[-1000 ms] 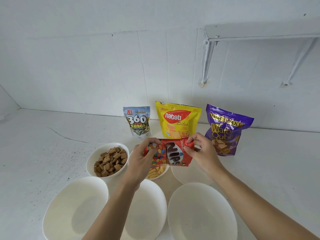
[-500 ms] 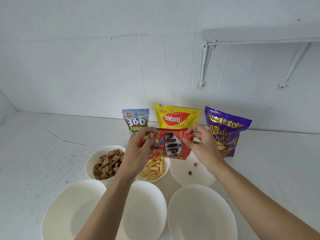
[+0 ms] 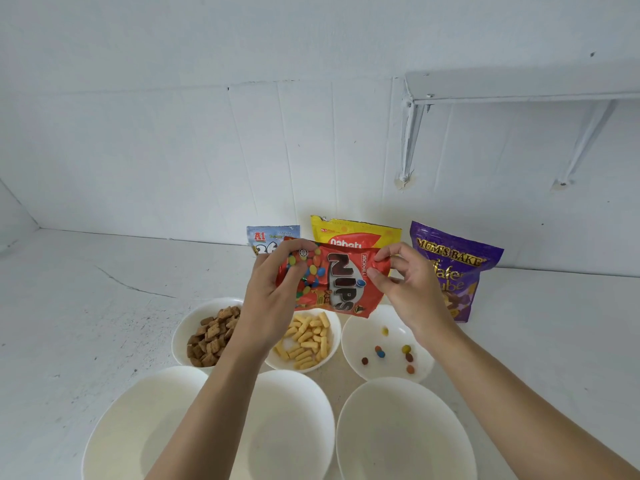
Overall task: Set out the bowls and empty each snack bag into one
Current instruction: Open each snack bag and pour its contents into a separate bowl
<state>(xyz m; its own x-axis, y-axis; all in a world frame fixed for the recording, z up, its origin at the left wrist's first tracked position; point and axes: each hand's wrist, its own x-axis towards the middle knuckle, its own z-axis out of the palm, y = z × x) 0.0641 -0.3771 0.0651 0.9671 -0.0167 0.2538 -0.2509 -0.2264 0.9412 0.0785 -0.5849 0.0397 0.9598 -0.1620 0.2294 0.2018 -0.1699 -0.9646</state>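
Left hand [image 3: 273,292] and right hand [image 3: 412,289] pinch a red foil Nips bag [image 3: 341,282] at nine and three o'clock, above a round white bowl [image 3: 360,337] holding coloured candies [image 3: 380,353].

At the centre of the frame the left hand [image 3: 273,289] gripped the left end of a red Nips bag [image 3: 343,282] while the right hand [image 3: 412,289] pinched its upper right corner. Below it stood three small white bowls: one with brown squares [image 3: 180,337], one with yellow sticks [image 3: 333,327] and one with a few coloured candies [image 3: 356,341]. Three larger white bowls [image 3: 294,427] filled the bottom of the frame, and a yellow bag [image 3: 356,230], a purple bag [image 3: 457,265] and a small blue-and-white bag [image 3: 270,235] stood behind against the wall.
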